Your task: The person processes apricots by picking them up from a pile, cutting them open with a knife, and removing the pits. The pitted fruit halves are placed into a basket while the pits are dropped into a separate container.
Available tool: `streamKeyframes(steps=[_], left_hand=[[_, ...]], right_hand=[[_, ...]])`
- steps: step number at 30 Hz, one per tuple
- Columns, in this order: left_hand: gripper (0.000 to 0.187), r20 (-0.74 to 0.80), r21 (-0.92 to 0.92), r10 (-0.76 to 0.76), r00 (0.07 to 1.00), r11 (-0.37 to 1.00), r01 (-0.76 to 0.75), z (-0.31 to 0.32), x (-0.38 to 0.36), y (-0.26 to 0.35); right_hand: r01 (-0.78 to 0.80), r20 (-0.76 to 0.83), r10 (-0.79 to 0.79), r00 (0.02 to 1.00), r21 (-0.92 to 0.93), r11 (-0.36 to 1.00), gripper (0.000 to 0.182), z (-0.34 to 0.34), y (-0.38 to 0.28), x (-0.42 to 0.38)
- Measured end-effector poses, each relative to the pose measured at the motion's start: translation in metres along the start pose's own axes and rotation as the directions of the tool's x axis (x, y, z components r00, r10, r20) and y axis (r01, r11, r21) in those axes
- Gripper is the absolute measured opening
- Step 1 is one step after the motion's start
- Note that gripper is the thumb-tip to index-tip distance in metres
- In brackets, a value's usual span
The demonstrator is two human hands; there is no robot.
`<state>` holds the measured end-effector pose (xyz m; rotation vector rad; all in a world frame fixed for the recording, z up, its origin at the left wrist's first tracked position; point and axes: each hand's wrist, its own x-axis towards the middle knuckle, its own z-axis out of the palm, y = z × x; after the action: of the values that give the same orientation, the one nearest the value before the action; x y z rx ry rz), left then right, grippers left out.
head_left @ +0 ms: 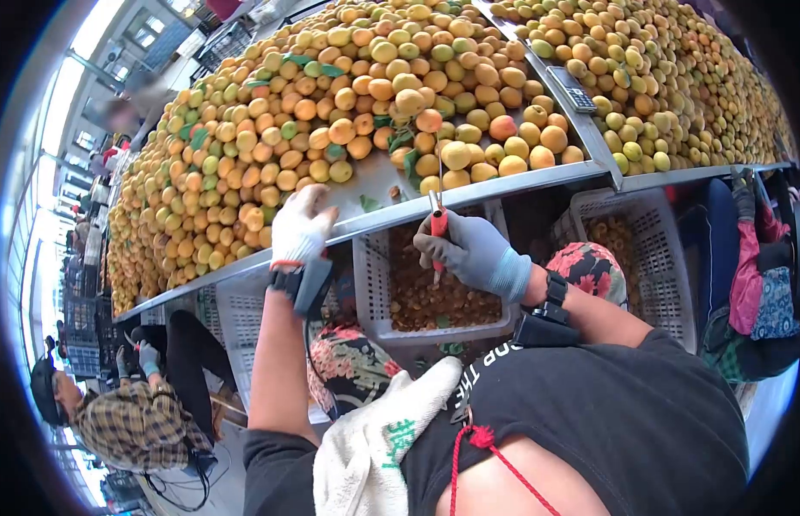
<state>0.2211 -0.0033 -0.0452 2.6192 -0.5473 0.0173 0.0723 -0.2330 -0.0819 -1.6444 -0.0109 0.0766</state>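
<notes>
My left hand (303,225), in a white glove, is at the metal edge of the sorting table, beside the heap of apricots (271,146). Its thumb stands apart from the fingers, and nothing shows between them. My right hand (475,251), in a grey glove with a pale blue cuff, grips red-handled snips (438,222). Their slim blades point up, slightly apart, over the table's metal rim (511,183). Beneath the hands stands a white plastic crate (371,288) holding many brownish, apricot-coloured pieces (434,305).
A metal divider (602,146) separates a second apricot heap (675,77); a calculator-like device (572,89) rests there. Another crate (675,284) stands right. A co-worker in a checked shirt (137,426) sits at left; another person's pink sleeve (744,275) shows at right. A white towel (365,447) covers my lap.
</notes>
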Motion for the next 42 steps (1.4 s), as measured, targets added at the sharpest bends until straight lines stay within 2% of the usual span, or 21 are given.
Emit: streamKeyframes(steps=[4,5,8,10,12,13,16,17,20,22,24,25,27,32,34,35,36,37,38,40,42], left_hand=[[0.052,0.068,0.304,0.059,0.996,0.950,-0.077,0.050,0.080,-0.024],[0.053,0.155,0.362,0.048,0.987,0.927,-0.102,0.054,0.097,-0.026],[0.052,0.220,0.514,-0.065,0.973,0.856,-0.059,0.077,0.119,-0.027],[0.053,0.356,0.379,-0.102,0.929,0.924,-0.044,0.076,0.120,-0.026],[0.052,0.355,0.331,-0.032,0.934,0.939,-0.094,0.063,0.105,-0.013],[0.049,0.322,0.199,-0.035,0.946,0.980,-0.032,0.051,0.090,0.003],[0.038,0.231,-0.272,-0.102,0.968,0.948,0.165,0.017,0.041,0.042],[0.036,0.306,-0.478,-0.153,0.940,0.829,0.290,0.011,0.027,0.050],[0.059,0.287,-0.872,0.008,0.958,0.416,0.258,-0.004,-0.036,0.067],[0.070,0.287,-0.939,0.022,0.958,0.203,0.277,-0.010,-0.066,0.076],[0.060,0.262,-0.956,-0.047,0.964,0.125,0.266,-0.021,-0.090,0.090],[0.060,0.258,-0.958,-0.048,0.965,0.121,0.262,-0.024,-0.098,0.092],[0.057,0.213,-0.906,-0.078,0.974,0.358,0.227,-0.028,-0.113,0.094],[0.052,0.213,-0.890,-0.103,0.972,0.389,0.237,-0.030,-0.131,0.098],[0.049,0.192,-0.923,-0.088,0.977,0.323,0.210,-0.028,-0.133,0.095],[0.046,0.178,-0.854,-0.092,0.980,0.480,0.200,-0.034,-0.134,0.095],[0.042,0.259,-0.726,-0.168,0.951,0.616,0.307,-0.044,-0.135,0.103],[0.036,0.213,-0.860,-0.028,0.977,0.469,0.201,-0.026,-0.139,0.076],[0.033,0.139,-0.827,-0.037,0.990,0.545,0.136,-0.039,-0.145,0.082],[0.032,-0.029,-0.780,-0.027,0.999,0.626,-0.005,-0.024,-0.142,0.085],[0.034,0.060,-0.789,-0.071,0.996,0.607,0.091,-0.035,-0.143,0.092]], right_hand=[[0.016,-0.030,-0.015,0.999,0.037,0.999,0.033,-0.016,0.006,0.003],[-0.016,-0.032,0.018,0.999,0.064,0.998,0.034,-0.019,0.004,0.003],[-0.065,-0.032,0.067,0.997,0.061,0.996,0.035,-0.030,0.007,0.006],[-0.076,-0.018,0.075,0.997,-0.015,0.997,0.037,-0.036,0.000,0.003],[0.004,-0.042,-0.002,0.999,0.026,1.000,0.036,-0.035,0.015,0.006],[0.082,-0.056,-0.079,0.995,0.067,0.994,0.035,-0.033,0.019,0.006],[0.010,-0.059,-0.001,0.998,0.154,0.988,0.030,-0.027,0.004,0.001],[0.134,-0.065,-0.124,0.990,0.188,0.973,0.028,-0.021,0.018,0.005],[0.197,-0.037,-0.195,0.980,0.029,0.980,0.030,-0.008,0.000,-0.002],[0.235,-0.025,-0.235,0.972,0.006,0.972,0.032,0.002,-0.018,-0.010],[0.314,-0.006,-0.315,0.949,-0.049,0.948,0.034,0.012,-0.028,-0.020],[0.336,0.010,-0.336,0.942,-0.005,0.942,0.035,0.016,-0.034,-0.023],[0.335,0.046,-0.335,0.941,0.014,0.942,0.036,0.019,-0.050,-0.032],[0.436,0.095,-0.430,0.898,-0.060,0.898,0.037,0.025,-0.064,-0.038],[0.414,0.144,-0.398,0.906,-0.104,0.904,0.037,0.029,-0.072,-0.041],[0.227,0.196,-0.195,0.961,-0.154,0.962,0.035,0.028,-0.081,-0.045],[0.253,0.178,-0.221,0.959,-0.181,0.950,0.034,0.031,-0.085,-0.048],[0.269,0.111,-0.254,0.961,-0.149,0.951,0.032,0.038,-0.078,-0.046],[0.185,0.194,-0.142,0.971,-0.227,0.956,0.032,0.036,-0.089,-0.044],[0.281,0.171,-0.246,0.954,-0.232,0.931,0.032,0.039,-0.075,-0.041],[0.259,0.194,-0.209,0.958,-0.288,0.922,0.034,0.043,-0.086,-0.047]])
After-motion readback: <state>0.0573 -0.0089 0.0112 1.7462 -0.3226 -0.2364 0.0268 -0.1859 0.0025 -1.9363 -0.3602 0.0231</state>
